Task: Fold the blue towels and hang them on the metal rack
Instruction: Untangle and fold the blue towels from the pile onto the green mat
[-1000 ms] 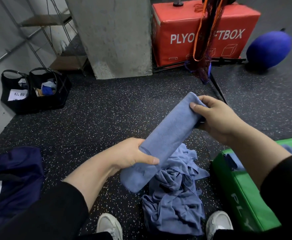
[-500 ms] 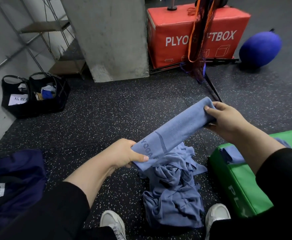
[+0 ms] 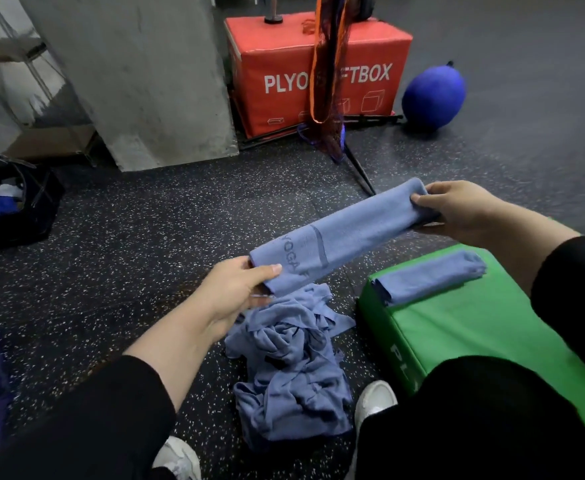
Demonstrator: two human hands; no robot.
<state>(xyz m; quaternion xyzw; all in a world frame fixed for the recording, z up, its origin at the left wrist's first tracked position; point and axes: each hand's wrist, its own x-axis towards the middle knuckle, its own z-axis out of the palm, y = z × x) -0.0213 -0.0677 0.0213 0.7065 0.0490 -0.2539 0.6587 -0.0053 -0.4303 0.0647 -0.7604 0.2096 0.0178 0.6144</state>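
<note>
Both hands, left hand (image 3: 230, 292) and right hand (image 3: 457, 209), pinch a folded towel (image 3: 339, 237) above the crumpled pile (image 3: 291, 372); one folded piece (image 3: 429, 277) lies beside it, none visibly hung.

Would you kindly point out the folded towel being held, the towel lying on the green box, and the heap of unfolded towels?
held towel (image 3: 339, 233), head view, middle of its folded length
towel on green box (image 3: 429, 277), head view, its centre
towel heap (image 3: 291, 368), head view, middle of the crumpled pile

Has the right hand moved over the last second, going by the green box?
Yes. The right hand, gripping the folded towel, has swung out to the right and now hovers over the far edge of the green box, carrying that end with it.
</note>
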